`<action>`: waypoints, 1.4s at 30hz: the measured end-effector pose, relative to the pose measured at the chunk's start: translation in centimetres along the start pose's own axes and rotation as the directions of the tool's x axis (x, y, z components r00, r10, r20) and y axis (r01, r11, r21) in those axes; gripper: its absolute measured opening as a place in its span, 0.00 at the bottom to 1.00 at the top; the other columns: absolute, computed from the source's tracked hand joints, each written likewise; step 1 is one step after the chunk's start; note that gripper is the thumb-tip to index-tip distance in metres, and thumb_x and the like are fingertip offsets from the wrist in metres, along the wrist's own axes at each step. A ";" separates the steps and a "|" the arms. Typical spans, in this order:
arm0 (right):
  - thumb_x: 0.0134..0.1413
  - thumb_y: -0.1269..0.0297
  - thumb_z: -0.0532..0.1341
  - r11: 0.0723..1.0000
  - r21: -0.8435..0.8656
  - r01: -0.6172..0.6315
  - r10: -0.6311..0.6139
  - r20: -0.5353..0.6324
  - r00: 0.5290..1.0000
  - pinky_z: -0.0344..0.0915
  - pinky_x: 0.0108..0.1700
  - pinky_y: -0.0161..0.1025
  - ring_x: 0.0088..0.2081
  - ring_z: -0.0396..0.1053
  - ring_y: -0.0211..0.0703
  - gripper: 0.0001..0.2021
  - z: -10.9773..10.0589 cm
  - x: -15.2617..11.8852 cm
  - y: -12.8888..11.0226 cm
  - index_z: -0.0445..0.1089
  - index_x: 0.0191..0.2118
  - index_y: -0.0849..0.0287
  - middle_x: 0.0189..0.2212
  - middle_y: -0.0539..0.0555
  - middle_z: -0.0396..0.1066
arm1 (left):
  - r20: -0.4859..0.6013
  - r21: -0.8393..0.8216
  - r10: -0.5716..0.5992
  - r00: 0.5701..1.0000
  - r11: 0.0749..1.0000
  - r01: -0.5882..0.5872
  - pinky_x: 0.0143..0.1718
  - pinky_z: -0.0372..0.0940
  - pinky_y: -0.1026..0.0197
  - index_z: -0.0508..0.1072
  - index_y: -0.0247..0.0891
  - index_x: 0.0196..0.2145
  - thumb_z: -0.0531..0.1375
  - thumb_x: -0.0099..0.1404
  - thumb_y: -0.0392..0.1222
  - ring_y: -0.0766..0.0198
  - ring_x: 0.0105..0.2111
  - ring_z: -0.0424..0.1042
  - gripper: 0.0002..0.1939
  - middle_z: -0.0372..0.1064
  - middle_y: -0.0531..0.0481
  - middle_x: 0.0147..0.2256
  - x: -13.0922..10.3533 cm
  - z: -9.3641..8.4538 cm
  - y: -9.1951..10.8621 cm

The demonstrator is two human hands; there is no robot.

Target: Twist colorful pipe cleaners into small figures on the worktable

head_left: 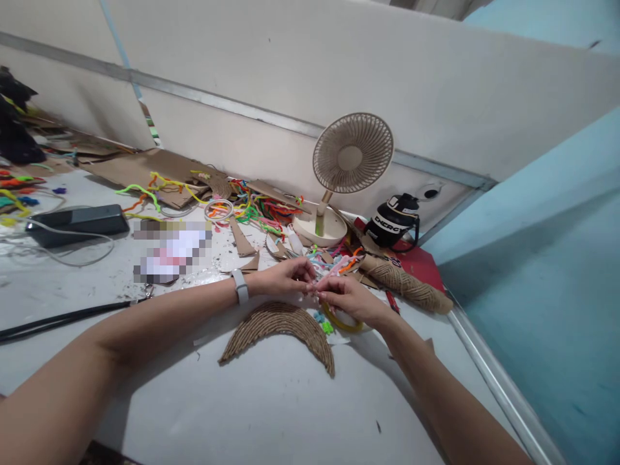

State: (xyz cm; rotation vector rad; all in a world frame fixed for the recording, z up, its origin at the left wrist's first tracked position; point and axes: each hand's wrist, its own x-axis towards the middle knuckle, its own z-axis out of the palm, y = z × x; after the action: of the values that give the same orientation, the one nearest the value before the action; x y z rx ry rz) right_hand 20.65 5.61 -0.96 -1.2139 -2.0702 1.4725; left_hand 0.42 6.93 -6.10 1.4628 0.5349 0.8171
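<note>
My left hand (290, 276), with a pale band on its wrist, and my right hand (346, 298) meet fingertip to fingertip above the table. Both are closed in a pinch on a pink pipe cleaner (333, 274), whose ends are partly hidden by the fingers. Just below them lies a brown crescent (278, 316) covered in rows of jute twine. Small green pipe cleaner curls (328, 327) and blue ones sit beside its right end. Under my right hand is a yellowish ring (346, 325), like a tape roll, partly covered.
A small fan (352, 154) stands behind the hands, with a black jug (394, 221) to its right. A twine roll (405, 283) lies at right. Cardboard scraps (241, 237) and coloured pipe cleaners (252, 210) litter the back. A black box (77, 225) with cables is at left.
</note>
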 end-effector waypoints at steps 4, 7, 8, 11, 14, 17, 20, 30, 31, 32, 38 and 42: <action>0.44 0.52 0.65 0.997 0.081 -0.003 0.010 -0.093 0.996 0.58 0.26 0.32 0.23 0.60 0.33 0.16 -0.1 0.3 0.7 0.72 0.33 0.61 0.24 0.48 0.67 | -0.081 -0.161 -0.134 0.988 0.980 0.120 0.32 0.65 0.64 0.67 0.34 0.41 0.64 0.57 0.50 0.66 0.32 0.72 0.20 0.73 0.45 0.35 -0.2 0.0 0.9; 0.43 0.50 0.66 0.993 0.118 0.006 0.008 -0.124 0.992 0.56 0.25 0.32 0.21 0.59 0.32 0.17 -0.1 0.6 1.4 0.71 0.32 0.61 0.23 0.47 0.65 | -0.153 -0.269 -0.262 0.953 0.939 0.215 0.29 0.66 0.65 0.69 0.32 0.39 0.63 0.58 0.50 0.65 0.32 0.73 0.19 0.73 0.40 0.38 -0.1 0.1 1.4; 0.44 0.50 0.65 0.993 0.113 0.015 0.000 -0.131 0.991 0.57 0.25 0.32 0.21 0.60 0.32 0.17 -0.1 0.7 1.6 0.71 0.32 0.61 0.23 0.48 0.66 | -0.169 -0.278 -0.283 0.944 0.933 0.230 0.28 0.66 0.65 0.70 0.32 0.38 0.63 0.57 0.50 0.65 0.31 0.73 0.18 0.73 0.40 0.38 -0.1 0.2 1.5; 0.46 0.51 0.64 0.997 0.060 0.038 -0.027 -0.182 0.983 0.57 0.25 0.33 0.21 0.60 0.33 0.16 0.1 0.8 1.8 0.71 0.33 0.60 0.24 0.48 0.67 | -0.239 -0.217 -0.283 0.929 0.948 0.233 0.25 0.64 0.68 0.72 0.32 0.37 0.63 0.57 0.47 0.67 0.31 0.72 0.15 0.74 0.42 0.36 0.0 0.4 1.5; 0.46 0.50 0.63 0.998 0.052 0.045 -0.032 -0.234 0.972 0.57 0.24 0.33 0.21 0.60 0.34 0.16 0.5 0.9 1.7 0.70 0.32 0.59 0.24 0.48 0.67 | -0.312 -0.096 -0.261 0.914 0.965 0.242 0.24 0.63 0.69 0.73 0.32 0.36 0.63 0.58 0.44 0.67 0.29 0.71 0.12 0.73 0.45 0.33 0.1 0.4 1.3; 0.43 0.49 0.65 0.987 0.148 0.056 -0.017 -0.256 0.967 0.56 0.24 0.33 0.21 0.59 0.32 0.17 0.8 1.0 1.6 0.69 0.31 0.59 0.25 0.48 0.66 | -0.320 -0.030 -0.236 0.918 0.971 0.239 0.25 0.64 0.67 0.74 0.34 0.37 0.60 0.59 0.47 0.68 0.28 0.69 0.14 0.72 0.47 0.31 0.2 0.5 0.8; 0.41 0.48 0.66 0.977 0.202 0.068 -0.011 -0.268 0.963 0.55 0.23 0.32 0.21 0.58 0.31 0.19 1.1 1.2 1.8 0.68 0.31 0.59 0.25 0.47 0.66 | -0.269 0.082 -0.154 0.951 0.980 0.182 0.25 0.64 0.67 0.74 0.34 0.37 0.58 0.61 0.50 0.66 0.29 0.70 0.15 0.72 0.47 0.32 0.3 0.6 0.3; 0.46 0.54 0.63 0.993 0.118 0.026 -0.006 -0.165 0.986 0.54 0.24 0.32 0.21 0.57 0.32 0.15 1.0 1.0 1.9 0.69 0.34 0.61 0.23 0.47 0.64 | -0.081 0.757 0.267 0.960 0.643 -0.115 0.36 0.60 0.63 0.74 0.36 0.33 0.53 0.65 0.41 0.63 0.33 0.67 0.11 0.71 0.48 0.31 -0.2 0.7 0.9; 0.46 0.54 0.63 0.995 0.103 0.017 -0.001 -0.154 0.988 0.54 0.24 0.32 0.22 0.57 0.32 0.15 1.0 1.0 2.0 0.69 0.34 0.61 0.23 0.47 0.63 | -0.040 0.782 0.271 0.962 0.608 -0.139 0.35 0.59 0.63 0.74 0.36 0.33 0.52 0.65 0.41 0.63 0.33 0.67 0.12 0.70 0.48 0.31 -0.3 0.7 1.1; 0.47 0.54 0.63 0.996 0.091 0.012 0.001 -0.144 0.990 0.53 0.24 0.32 0.22 0.57 0.32 0.15 1.0 1.0 2.1 0.69 0.34 0.61 0.23 0.47 0.63 | -0.003 0.799 0.275 0.962 0.579 -0.162 0.35 0.59 0.63 0.74 0.36 0.34 0.52 0.66 0.41 0.63 0.33 0.67 0.12 0.70 0.47 0.31 -0.4 0.7 1.3; 0.45 0.52 0.64 0.993 0.115 0.007 0.005 -0.110 0.994 0.53 0.24 0.32 0.22 0.56 0.32 0.16 1.0 0.7 1.7 0.70 0.34 0.61 0.23 0.47 0.64 | 0.040 0.782 0.223 0.974 0.600 -0.170 0.34 0.58 0.63 0.71 0.36 0.33 0.50 0.66 0.43 0.63 0.31 0.66 0.12 0.68 0.48 0.30 -0.6 0.3 1.6; 0.44 0.50 0.65 0.982 0.186 -0.013 0.034 -0.111 0.993 0.49 0.22 0.31 0.21 0.53 0.30 0.18 1.1 0.6 1.0 0.71 0.35 0.61 0.23 0.47 0.64 | 0.027 0.698 0.178 0.984 0.701 -0.146 0.34 0.59 0.63 0.68 0.35 0.32 0.45 0.69 0.44 0.65 0.31 0.65 0.16 0.66 0.49 0.30 -0.5 0.3 1.5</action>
State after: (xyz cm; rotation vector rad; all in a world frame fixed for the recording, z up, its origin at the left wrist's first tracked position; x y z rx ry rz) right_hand 20.01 5.47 -2.47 -1.2221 -1.8069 1.5304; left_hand 0.06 6.27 -4.67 2.2288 0.8139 0.8223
